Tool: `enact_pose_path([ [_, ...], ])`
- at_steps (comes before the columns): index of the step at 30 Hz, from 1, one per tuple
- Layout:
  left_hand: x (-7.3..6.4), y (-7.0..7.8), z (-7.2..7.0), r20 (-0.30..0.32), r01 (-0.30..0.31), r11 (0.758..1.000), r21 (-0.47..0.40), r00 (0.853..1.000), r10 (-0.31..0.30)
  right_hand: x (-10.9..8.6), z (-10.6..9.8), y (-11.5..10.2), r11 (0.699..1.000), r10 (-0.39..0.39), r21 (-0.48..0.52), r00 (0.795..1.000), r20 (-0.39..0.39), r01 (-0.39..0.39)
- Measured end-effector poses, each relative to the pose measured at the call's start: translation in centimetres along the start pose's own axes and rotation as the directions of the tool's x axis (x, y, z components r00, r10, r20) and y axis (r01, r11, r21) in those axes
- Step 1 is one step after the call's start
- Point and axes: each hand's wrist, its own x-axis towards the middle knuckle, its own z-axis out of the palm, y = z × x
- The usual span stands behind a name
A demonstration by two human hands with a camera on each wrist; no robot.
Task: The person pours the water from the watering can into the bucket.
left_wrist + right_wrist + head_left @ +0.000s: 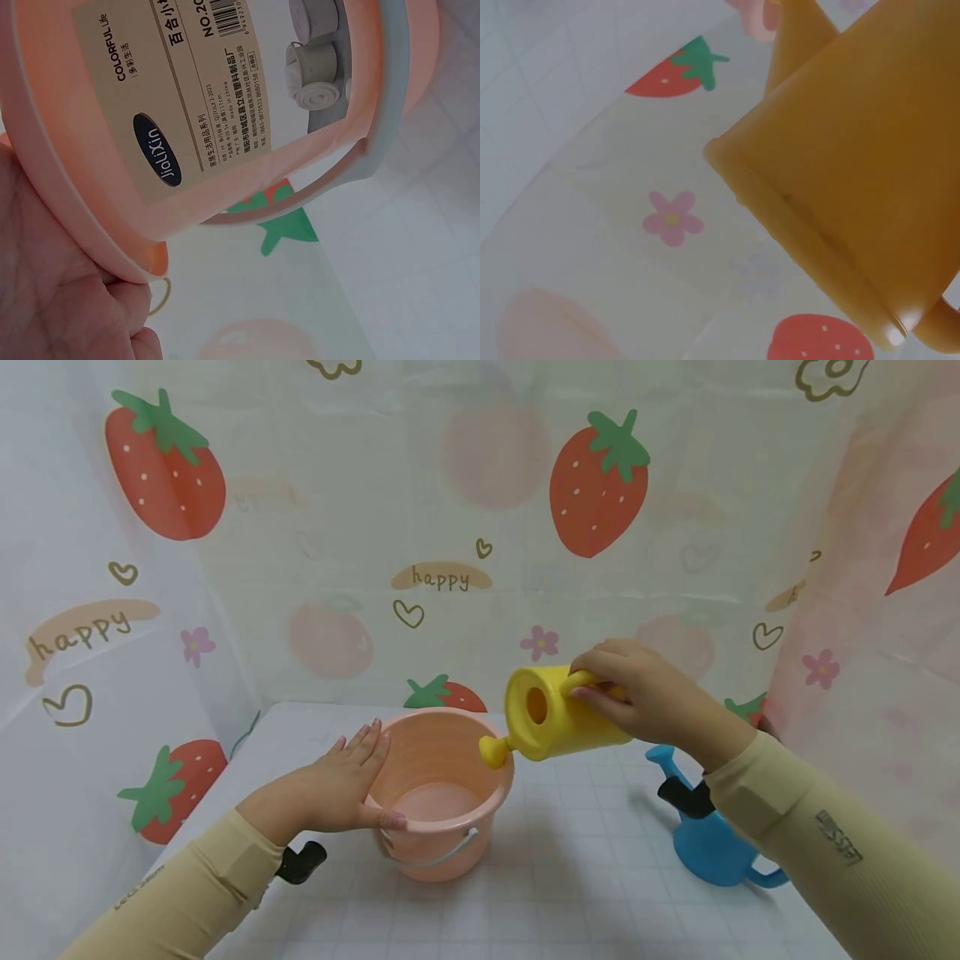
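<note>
A yellow watering can (558, 714) is tipped to the left, its spout end over the right rim of a peach-pink bucket (442, 852). My right hand (637, 689) grips the can's handle from above. On the left side of the bucket's rim rests my left hand (337, 785), fingers extended and thumb along the near edge. The left wrist view shows the bucket's printed label (180, 105) and grey-blue handle (386, 90), which hangs down. The body of the yellow can (855, 150) fills the right of the right wrist view, where my right hand is hidden.
A blue watering can (712, 852) stands on the white gridded tabletop (570, 877) at the right, partly behind my right forearm. A cloth backdrop (360, 510) with strawberries, flowers and "happy" prints surrounds the table at the back and sides.
</note>
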Motion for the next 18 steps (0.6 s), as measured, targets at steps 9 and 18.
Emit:
enact_pose_path([
  [9,-0.1,-0.1,0.0,0.006,0.005,1.000,0.002,1.000,-0.005,-1.4,0.3,0.6,0.995,0.099,0.035,0.995,-0.033,-0.098],
  [18,-0.2,0.1,-0.2,0.008,0.004,1.000,-0.001,1.000,-0.004,-2.5,0.7,1.1,0.989,0.134,0.069,0.988,-0.078,-0.129],
])
